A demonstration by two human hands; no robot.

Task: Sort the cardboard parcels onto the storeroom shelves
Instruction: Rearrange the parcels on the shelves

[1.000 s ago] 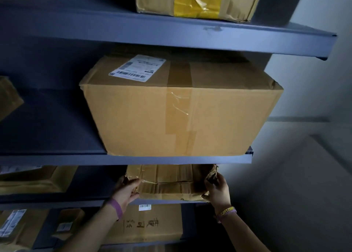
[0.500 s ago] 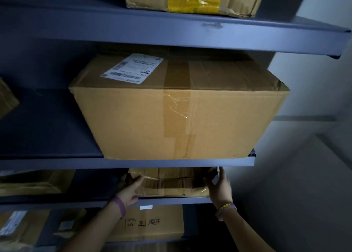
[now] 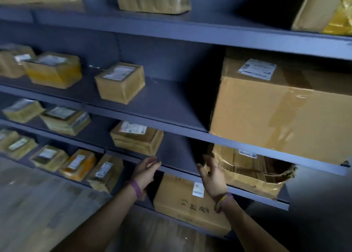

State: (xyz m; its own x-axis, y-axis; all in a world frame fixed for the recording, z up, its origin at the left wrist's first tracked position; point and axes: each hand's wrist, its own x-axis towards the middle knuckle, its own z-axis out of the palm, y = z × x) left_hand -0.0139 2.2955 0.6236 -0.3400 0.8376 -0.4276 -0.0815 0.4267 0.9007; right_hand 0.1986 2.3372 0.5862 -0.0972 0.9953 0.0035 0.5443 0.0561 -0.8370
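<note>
A crumpled cardboard parcel (image 3: pixel 247 169) with a torn right corner lies on the lower blue shelf (image 3: pixel 253 195), under a big taped box (image 3: pixel 282 114). My right hand (image 3: pixel 212 173) hovers just left of the crumpled parcel, fingers relaxed, holding nothing. My left hand (image 3: pixel 145 170) is further left in front of the same shelf's edge, fingers loosely bent and empty. Both wrists wear bands.
Blue metal shelving fills the view. Several small labelled parcels sit on the left, one (image 3: pixel 137 137) near my left hand, another (image 3: pixel 120 82) a shelf higher. A box with handwriting (image 3: pixel 190 204) stands on the bottom shelf. Wooden floor (image 3: pixel 38 204) lies at lower left.
Both hands have let go of the crumpled parcel, which now rests on the shelf, and pulled back to the left. The view has swung left, showing more shelves.
</note>
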